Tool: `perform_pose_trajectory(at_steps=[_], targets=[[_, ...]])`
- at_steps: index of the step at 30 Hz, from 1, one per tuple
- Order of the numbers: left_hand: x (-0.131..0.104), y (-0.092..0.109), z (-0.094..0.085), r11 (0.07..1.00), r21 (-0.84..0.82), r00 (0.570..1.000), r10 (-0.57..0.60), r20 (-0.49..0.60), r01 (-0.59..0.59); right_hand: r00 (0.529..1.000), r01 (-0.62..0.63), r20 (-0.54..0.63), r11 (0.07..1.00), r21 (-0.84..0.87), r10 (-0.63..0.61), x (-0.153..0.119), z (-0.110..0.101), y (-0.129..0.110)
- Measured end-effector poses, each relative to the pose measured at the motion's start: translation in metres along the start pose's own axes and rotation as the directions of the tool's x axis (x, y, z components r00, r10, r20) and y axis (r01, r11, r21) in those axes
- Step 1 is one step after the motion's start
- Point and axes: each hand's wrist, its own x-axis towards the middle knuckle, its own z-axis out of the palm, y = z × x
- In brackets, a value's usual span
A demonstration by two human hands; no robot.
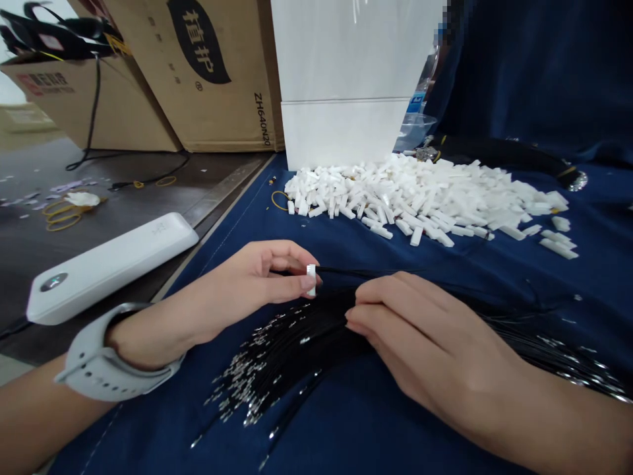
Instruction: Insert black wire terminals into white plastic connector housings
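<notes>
Between the thumb and fingers of my left hand is a small white plastic connector housing. Thin black wires run from the housing off to the right. My right hand is closed in a pinch over the bundle of black wires; its fingertips seem to be on a wire, but the strand itself is hidden. The bundle lies on the blue cloth, with shiny metal terminals at its left ends and more at the right beyond my wrist.
A heap of white connector housings lies behind my hands, before a white box. Cardboard boxes stand at the back left. A white elongated device rests at left, near yellow rubber bands. Another black wire bundle lies back right.
</notes>
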Motion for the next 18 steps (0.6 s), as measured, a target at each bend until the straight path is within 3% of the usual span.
perform_pose_trajectory(at_steps=[7,12,18], targets=[[-0.0007,0.0057,0.0004,0.999,-0.021,0.999,-0.049,0.002,0.049,0.999,-0.033,0.032,0.983,-0.178,0.039,-0.0059,-0.0042,0.0067],[-0.0016,0.0077,0.0031,0.999,0.011,0.999,-0.042,-0.003,0.042,0.998,-0.014,0.055,0.977,-0.211,0.026,-0.0037,-0.0036,0.0056],[-0.0014,0.0107,0.0066,0.998,0.007,0.998,-0.058,-0.023,0.059,0.999,-0.045,-0.009,0.978,-0.206,0.045,-0.0016,-0.0016,0.0056]])
